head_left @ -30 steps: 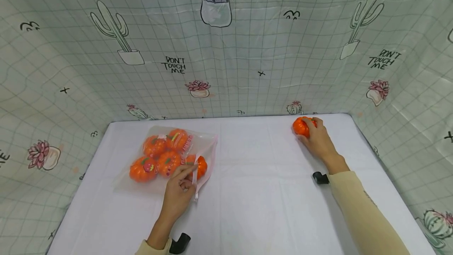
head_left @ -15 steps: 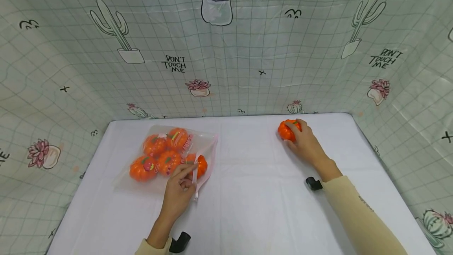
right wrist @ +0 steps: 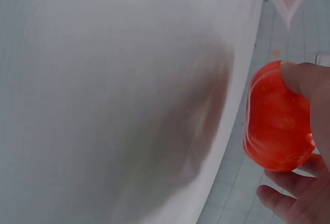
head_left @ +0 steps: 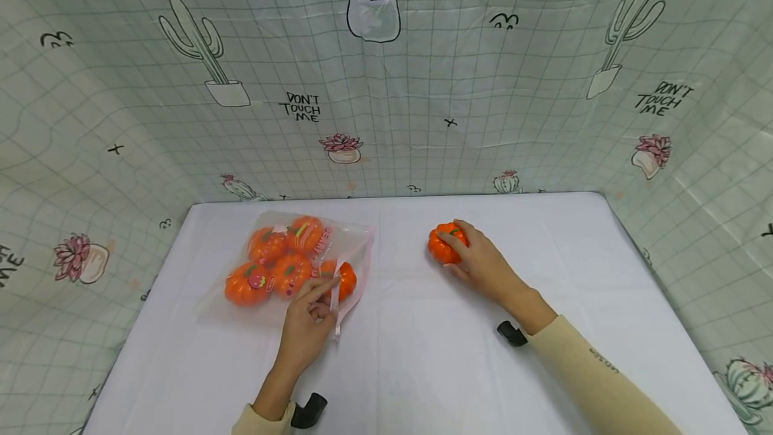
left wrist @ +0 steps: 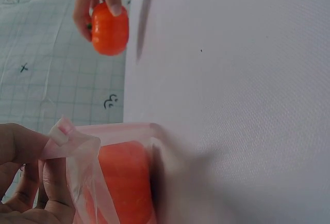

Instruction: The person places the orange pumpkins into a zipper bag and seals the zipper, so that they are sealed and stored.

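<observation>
Right grip (head_left: 486, 266): thumb and fingers curved round the loose pumpkin, held above the surface near the middle of the frame.
Loose pumpkin (head_left: 442, 252): one second ago towards the upper right; now left of there, nearer the bag. Squat, glossy orange, deeply ribbed, green stem.
Left grip (head_left: 306, 327): pinching the bag's edge, lower left of centre, in the same pose as a second ago.
Bag (head_left: 355, 242): at the left of the frame, unmoved; frosted see-through plastic, pink-rimmed, pink lettering.
Bagged pumpkins (head_left: 241, 291): five, round and ribbed, seen through the film.
Sleeves (head_left: 592, 371): pale beige, small dark lettering on the right one; a black piece juts beside each wrist.
Surface (head_left: 417, 361): white cloth, faintly creased.
Backdrop (head_left: 398, 106): pale green gridded cloth, gently rippled, printed with cacti, across the top and sides.
</observation>
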Available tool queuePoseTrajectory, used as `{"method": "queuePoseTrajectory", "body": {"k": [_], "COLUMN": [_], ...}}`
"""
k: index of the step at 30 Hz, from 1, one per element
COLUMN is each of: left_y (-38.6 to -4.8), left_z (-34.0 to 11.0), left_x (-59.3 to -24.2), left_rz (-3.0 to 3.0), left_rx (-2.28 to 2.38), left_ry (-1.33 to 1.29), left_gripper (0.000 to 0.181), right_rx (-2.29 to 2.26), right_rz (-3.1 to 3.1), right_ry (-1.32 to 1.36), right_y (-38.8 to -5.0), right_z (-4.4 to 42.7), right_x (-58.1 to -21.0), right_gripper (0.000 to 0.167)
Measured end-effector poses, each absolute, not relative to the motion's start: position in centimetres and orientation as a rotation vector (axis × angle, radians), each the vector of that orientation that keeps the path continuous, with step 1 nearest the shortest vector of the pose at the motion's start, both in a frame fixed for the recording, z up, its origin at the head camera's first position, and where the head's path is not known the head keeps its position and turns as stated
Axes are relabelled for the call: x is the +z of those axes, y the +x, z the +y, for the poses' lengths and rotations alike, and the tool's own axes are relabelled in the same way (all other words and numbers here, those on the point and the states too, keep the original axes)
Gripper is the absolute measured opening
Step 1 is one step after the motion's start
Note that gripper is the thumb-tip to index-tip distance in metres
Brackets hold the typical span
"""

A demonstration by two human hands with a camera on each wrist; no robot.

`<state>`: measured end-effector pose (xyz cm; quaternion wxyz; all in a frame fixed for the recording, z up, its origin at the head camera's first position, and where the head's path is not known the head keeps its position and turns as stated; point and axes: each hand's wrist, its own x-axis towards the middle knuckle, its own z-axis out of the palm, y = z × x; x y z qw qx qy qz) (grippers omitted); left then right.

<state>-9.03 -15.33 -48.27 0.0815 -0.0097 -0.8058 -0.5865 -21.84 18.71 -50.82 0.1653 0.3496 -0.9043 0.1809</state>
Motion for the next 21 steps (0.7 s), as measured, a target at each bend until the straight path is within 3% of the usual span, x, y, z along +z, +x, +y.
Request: {"method": "queuePoseTrajectory", "body": {"k": [21], "left_y": [-9.0], "left_z": [-15.2], "left_x": [-48.2], "left_rz": [-2.419], "left_rx": [-1.741], "left_ry": [-0.012], "left_gripper": [0.051], "right_rx": [0.543], "right_rz": [-2.617], "right_ry": [1.273], "right_y": [-19.1], "right_z": [10.2], "right_x": [-51.2], "right_gripper": [0.061]}}
